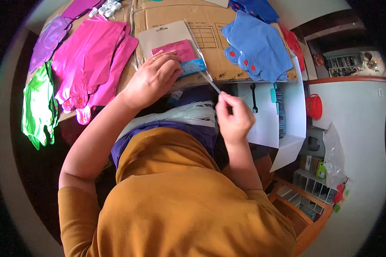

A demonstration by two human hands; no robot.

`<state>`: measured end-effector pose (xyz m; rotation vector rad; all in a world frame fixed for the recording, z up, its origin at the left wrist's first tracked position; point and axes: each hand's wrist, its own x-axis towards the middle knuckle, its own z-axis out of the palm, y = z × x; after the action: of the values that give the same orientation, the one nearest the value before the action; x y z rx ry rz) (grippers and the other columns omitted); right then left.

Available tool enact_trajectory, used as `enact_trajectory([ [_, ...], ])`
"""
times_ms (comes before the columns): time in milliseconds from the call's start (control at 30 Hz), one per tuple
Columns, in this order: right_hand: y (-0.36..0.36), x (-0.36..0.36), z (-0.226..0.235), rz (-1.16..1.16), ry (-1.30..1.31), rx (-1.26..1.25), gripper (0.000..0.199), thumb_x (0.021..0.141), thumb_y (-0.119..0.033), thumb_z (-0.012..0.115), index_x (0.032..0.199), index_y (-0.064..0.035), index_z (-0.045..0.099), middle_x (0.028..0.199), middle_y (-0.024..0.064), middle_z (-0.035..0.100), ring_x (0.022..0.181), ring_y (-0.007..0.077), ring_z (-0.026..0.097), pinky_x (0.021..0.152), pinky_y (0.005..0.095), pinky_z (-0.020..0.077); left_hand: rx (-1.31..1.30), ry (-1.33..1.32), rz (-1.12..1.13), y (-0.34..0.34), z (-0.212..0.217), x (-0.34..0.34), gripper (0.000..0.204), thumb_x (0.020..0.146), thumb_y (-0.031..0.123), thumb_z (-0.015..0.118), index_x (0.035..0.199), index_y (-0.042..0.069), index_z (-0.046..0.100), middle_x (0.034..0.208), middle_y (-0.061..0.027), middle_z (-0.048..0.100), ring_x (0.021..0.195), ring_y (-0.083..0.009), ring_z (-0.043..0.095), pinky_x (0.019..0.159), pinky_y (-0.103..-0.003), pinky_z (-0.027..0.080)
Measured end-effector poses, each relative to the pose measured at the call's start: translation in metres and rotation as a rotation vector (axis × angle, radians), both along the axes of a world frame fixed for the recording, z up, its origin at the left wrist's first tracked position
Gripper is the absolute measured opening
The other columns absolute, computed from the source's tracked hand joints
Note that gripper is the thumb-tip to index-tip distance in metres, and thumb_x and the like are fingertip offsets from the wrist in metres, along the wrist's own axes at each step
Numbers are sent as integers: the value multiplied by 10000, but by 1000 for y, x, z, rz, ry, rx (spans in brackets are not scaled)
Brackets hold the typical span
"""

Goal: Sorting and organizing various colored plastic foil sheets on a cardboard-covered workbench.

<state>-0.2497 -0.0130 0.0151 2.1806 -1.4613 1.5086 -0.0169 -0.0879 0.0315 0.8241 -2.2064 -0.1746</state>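
Note:
A flat clear plastic packet (171, 34) with a hang hole lies on the cardboard in front of me. Inside it show a folded pink piece (184, 50) and a blue printed strip (194, 67) along the near edge. My left hand (154, 79) presses on the packet's lower left part with curled fingers, holding it down. My right hand (234, 115), closed in a pinch, grips the end of a thin whitish strip (211, 82). That strip stretches taut from the packet's near right corner to my fingertips.
Pink foil balloons (88, 55), purple ones (49, 40) and shiny green ones (38, 107) lie flat at the left. Blue foil balloons (259, 47) overlap at the right. A white open box (294, 107) with blue packets stands below the table's right edge, near a wooden chair (291, 205).

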Motion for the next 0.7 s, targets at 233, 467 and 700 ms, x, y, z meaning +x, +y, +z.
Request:
enact_trajectory([
  [233, -16, 23, 21, 218, 100, 327, 190, 785, -4, 670, 968, -19, 624, 801, 122, 655, 711, 294, 649, 658, 383, 526, -27, -25, -23, -2, -3, 0, 182, 823, 34, 679, 958, -4, 563, 1040, -168, 631, 1037, -351, 621, 890, -422, 512],
  [467, -55, 14, 49, 210, 308, 563, 188, 830, -58, 630, 1018, -47, 633, 741, 117, 666, 698, 277, 668, 657, 394, 519, -2, -38, -35, -3, -4, 2, 183, 817, 41, 684, 957, 1, 574, 1051, -166, 630, 1079, -352, 610, 930, -425, 500],
  [700, -78, 28, 32, -24, 214, 466, 193, 780, -120, 694, 947, -81, 606, 701, 94, 633, 638, 279, 637, 606, 419, 496, -56, -80, -32, -7, -5, 4, 171, 820, 73, 667, 949, 10, 574, 1036, -119, 629, 1093, -318, 599, 954, -430, 482],
])
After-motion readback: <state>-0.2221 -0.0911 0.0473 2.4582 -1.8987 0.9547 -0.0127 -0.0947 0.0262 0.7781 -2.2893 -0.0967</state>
